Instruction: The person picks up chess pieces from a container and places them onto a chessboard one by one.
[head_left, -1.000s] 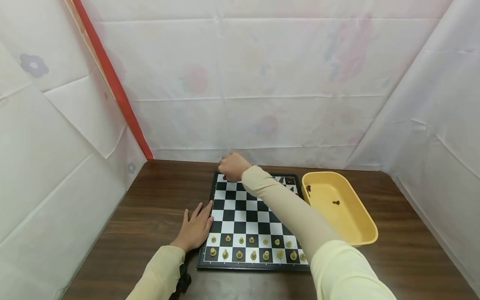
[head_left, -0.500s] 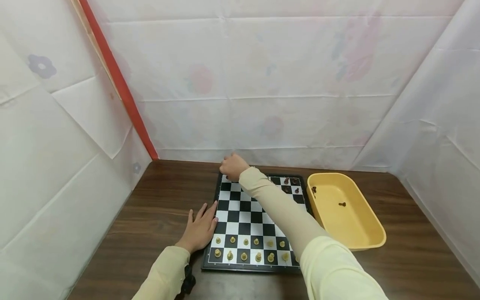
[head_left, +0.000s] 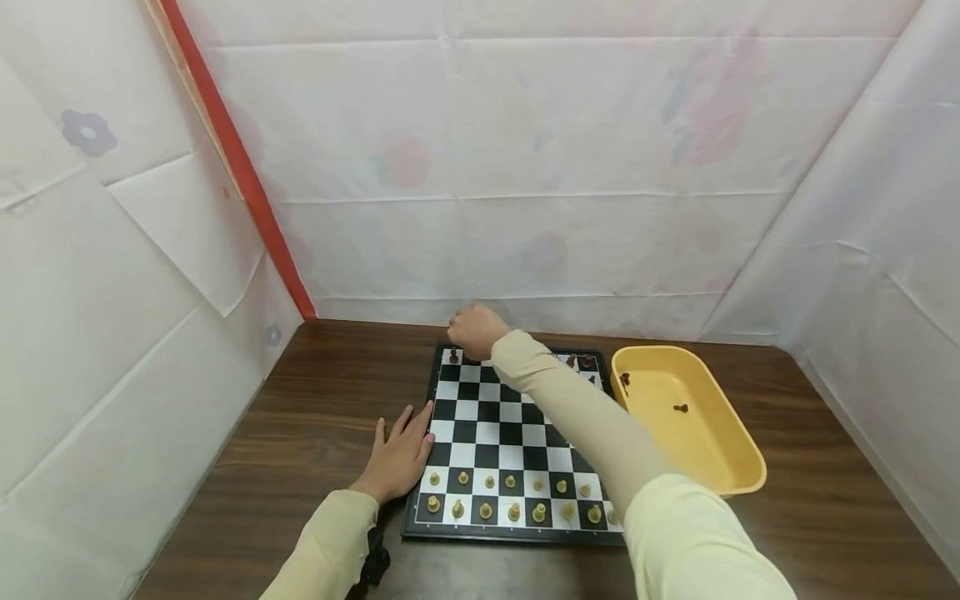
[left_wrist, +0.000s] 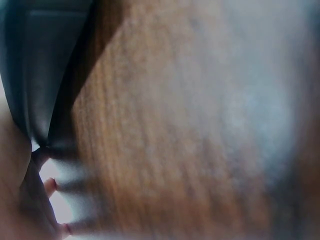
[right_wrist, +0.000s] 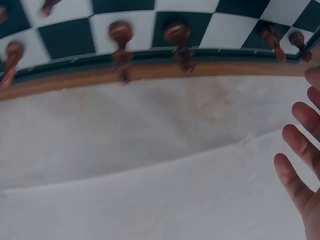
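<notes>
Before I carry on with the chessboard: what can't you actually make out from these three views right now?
- Head view: the right hand and its sleeve cover much of the far rows of the chessboard.
- Head view: the two dark pieces in the yellow tray are too small to identify.
- Left wrist view: blurred; only fingertips and wood.
- Right wrist view: hand cut off by the frame edge; fingers straight, holding nothing.
</notes>
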